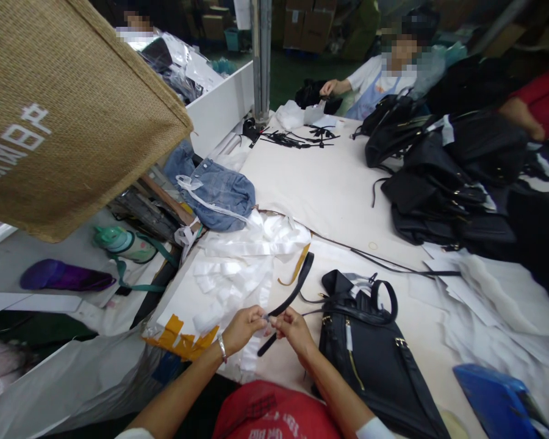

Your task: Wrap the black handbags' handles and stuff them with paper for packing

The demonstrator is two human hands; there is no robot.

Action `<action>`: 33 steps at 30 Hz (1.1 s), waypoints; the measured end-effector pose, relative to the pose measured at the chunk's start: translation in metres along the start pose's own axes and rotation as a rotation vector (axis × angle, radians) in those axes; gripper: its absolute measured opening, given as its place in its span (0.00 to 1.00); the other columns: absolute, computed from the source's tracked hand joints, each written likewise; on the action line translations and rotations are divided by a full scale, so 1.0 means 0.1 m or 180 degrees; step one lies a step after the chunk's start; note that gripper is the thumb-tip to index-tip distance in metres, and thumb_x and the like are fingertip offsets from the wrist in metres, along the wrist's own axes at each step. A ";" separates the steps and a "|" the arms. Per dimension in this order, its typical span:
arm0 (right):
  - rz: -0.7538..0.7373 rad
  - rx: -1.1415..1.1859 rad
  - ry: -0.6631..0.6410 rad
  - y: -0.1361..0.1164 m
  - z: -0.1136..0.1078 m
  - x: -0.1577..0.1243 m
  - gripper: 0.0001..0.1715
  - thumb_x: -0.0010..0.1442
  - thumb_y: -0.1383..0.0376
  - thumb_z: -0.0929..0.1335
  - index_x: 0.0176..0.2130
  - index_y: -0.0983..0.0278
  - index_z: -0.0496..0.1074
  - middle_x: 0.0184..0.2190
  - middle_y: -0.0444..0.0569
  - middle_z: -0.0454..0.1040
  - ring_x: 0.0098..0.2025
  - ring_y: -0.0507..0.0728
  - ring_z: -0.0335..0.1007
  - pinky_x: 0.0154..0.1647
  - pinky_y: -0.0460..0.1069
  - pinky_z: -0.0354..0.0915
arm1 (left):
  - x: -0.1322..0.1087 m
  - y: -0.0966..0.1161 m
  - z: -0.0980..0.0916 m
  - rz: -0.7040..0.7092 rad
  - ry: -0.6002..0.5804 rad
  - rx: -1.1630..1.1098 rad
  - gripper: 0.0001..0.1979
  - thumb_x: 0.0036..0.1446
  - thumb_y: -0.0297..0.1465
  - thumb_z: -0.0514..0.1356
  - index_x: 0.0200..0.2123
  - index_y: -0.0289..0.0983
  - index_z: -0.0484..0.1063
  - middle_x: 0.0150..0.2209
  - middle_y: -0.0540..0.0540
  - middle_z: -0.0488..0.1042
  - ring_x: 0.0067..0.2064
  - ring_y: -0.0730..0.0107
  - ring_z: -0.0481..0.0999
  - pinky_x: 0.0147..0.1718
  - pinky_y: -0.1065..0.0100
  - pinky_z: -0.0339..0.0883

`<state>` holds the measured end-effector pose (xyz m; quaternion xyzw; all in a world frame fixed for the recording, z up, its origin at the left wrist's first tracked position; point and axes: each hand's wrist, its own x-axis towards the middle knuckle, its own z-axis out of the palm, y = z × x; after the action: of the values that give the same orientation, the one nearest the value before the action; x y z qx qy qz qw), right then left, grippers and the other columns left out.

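Observation:
My left hand (243,332), with a silvery bracelet at the wrist, is closed in a pinch at the middle of a black strap (298,286). Right beside it, the fingertips of my right hand (295,332) pinch the same strap. A small pale or clear piece shows between the fingertips; its kind is unclear. One end of the strap curves up and away, while the other sticks out below my fingers. A black backpack (370,366) with gold zips lies to the right of my right hand. Crumpled white strips (238,274) spread beyond my left hand.
Black bags (452,177) are piled at the right, near loose white sheets (489,317) and a blue object (498,396). A denim bag (219,189) sits at the left, below hanging burlap (73,110). Across the table (302,183), a person (379,79) works near thin black straps (297,140).

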<state>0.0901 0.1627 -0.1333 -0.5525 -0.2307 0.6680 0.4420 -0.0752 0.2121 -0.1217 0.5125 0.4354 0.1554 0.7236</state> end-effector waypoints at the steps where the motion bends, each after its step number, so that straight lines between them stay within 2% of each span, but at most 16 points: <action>1: 0.0037 -0.0034 -0.0113 -0.03 -0.01 -0.01 0.18 0.45 0.55 0.73 0.31 0.63 0.69 0.21 0.39 0.65 0.20 0.48 0.60 0.21 0.45 0.59 | 0.01 -0.03 -0.01 -0.0020 0.0005 -0.0005 0.08 0.53 0.35 0.59 0.31 0.36 0.68 0.26 0.47 0.77 0.29 0.69 0.74 0.33 0.69 0.62; 3: 0.0133 -0.0009 -0.0150 -0.10 -0.05 0.01 0.22 0.46 0.54 0.72 0.39 0.61 0.68 0.24 0.39 0.66 0.22 0.49 0.62 0.22 0.45 0.60 | 0.01 -0.07 -0.01 -0.0040 0.0109 0.0004 0.08 0.52 0.35 0.59 0.30 0.36 0.66 0.26 0.47 0.77 0.28 0.69 0.74 0.31 0.69 0.61; 5: 0.0115 0.0087 0.0054 -0.19 -0.12 0.05 0.25 0.48 0.53 0.71 0.44 0.59 0.66 0.25 0.39 0.65 0.23 0.49 0.63 0.22 0.44 0.60 | 0.01 -0.09 -0.01 -0.0034 0.0166 0.0014 0.08 0.53 0.35 0.59 0.30 0.36 0.66 0.26 0.47 0.77 0.28 0.69 0.74 0.30 0.69 0.62; 10: -0.0285 0.0203 0.0309 -0.34 -0.21 0.18 0.16 0.50 0.54 0.70 0.32 0.62 0.66 0.19 0.38 0.63 0.21 0.47 0.59 0.22 0.43 0.57 | 0.00 0.00 0.03 0.0037 0.0171 0.0169 0.10 0.56 0.37 0.55 0.31 0.35 0.69 0.29 0.45 0.77 0.31 0.69 0.74 0.34 0.68 0.62; 14: -0.0496 0.0204 0.0435 -0.25 -0.11 0.13 0.15 0.49 0.56 0.71 0.30 0.63 0.67 0.20 0.38 0.62 0.21 0.47 0.58 0.23 0.43 0.57 | 0.01 0.08 0.07 0.0049 0.0302 0.0315 0.16 0.59 0.41 0.51 0.32 0.36 0.70 0.30 0.46 0.78 0.31 0.69 0.73 0.34 0.68 0.62; 17: -0.0365 0.0085 0.0202 -0.15 -0.02 0.03 0.16 0.48 0.55 0.72 0.30 0.64 0.68 0.20 0.39 0.63 0.21 0.48 0.59 0.22 0.44 0.56 | 0.00 0.09 0.09 -0.0047 0.0376 0.0433 0.17 0.59 0.43 0.51 0.32 0.36 0.69 0.29 0.47 0.77 0.29 0.70 0.71 0.29 0.70 0.61; 20: -0.0022 0.0046 -0.0064 -0.13 -0.02 0.00 0.20 0.47 0.52 0.71 0.33 0.64 0.68 0.21 0.40 0.65 0.22 0.49 0.62 0.22 0.44 0.58 | -0.01 0.10 0.09 -0.0006 0.0399 0.0612 0.18 0.58 0.44 0.51 0.30 0.36 0.69 0.27 0.49 0.75 0.28 0.71 0.70 0.29 0.71 0.60; 22: 0.0123 0.0215 0.0056 -0.17 -0.06 0.04 0.21 0.49 0.51 0.71 0.36 0.63 0.67 0.21 0.39 0.65 0.22 0.49 0.62 0.22 0.43 0.58 | -0.02 0.11 0.09 0.0059 0.0405 0.0656 0.18 0.58 0.44 0.51 0.28 0.36 0.68 0.26 0.50 0.74 0.29 0.71 0.71 0.30 0.71 0.61; 25: -0.0009 0.0549 0.0311 -0.24 -0.12 0.12 0.18 0.50 0.53 0.71 0.32 0.62 0.64 0.19 0.38 0.64 0.21 0.47 0.59 0.22 0.42 0.56 | -0.02 0.16 0.09 0.0124 0.0515 0.0851 0.18 0.58 0.45 0.51 0.27 0.36 0.67 0.25 0.51 0.73 0.30 0.70 0.71 0.31 0.72 0.61; 27: -0.0167 0.0613 0.0315 -0.30 -0.12 0.12 0.17 0.49 0.55 0.71 0.29 0.63 0.64 0.19 0.38 0.65 0.21 0.47 0.59 0.23 0.43 0.56 | -0.02 0.23 0.11 0.0157 0.0619 0.1094 0.19 0.58 0.44 0.50 0.26 0.36 0.68 0.25 0.51 0.72 0.29 0.71 0.69 0.30 0.72 0.59; 30: -0.0346 0.0637 0.0305 -0.41 -0.07 -0.02 0.14 0.51 0.57 0.71 0.31 0.63 0.66 0.22 0.40 0.66 0.23 0.48 0.61 0.26 0.44 0.58 | -0.07 0.43 0.16 0.0313 0.0722 0.1406 0.18 0.60 0.42 0.49 0.27 0.36 0.70 0.23 0.52 0.70 0.28 0.71 0.68 0.28 0.72 0.58; 33: -0.0621 0.0543 0.0325 -0.52 0.01 -0.24 0.11 0.53 0.60 0.71 0.33 0.63 0.68 0.25 0.40 0.66 0.25 0.48 0.60 0.29 0.44 0.59 | -0.14 0.71 0.25 0.0652 0.0647 0.1505 0.15 0.61 0.38 0.49 0.34 0.38 0.72 0.30 0.51 0.74 0.33 0.70 0.71 0.34 0.72 0.60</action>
<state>0.1067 0.1686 -0.0782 -0.5211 -0.2029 0.6101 0.5613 -0.0481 0.2177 -0.0502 0.6903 0.4759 0.1724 0.5170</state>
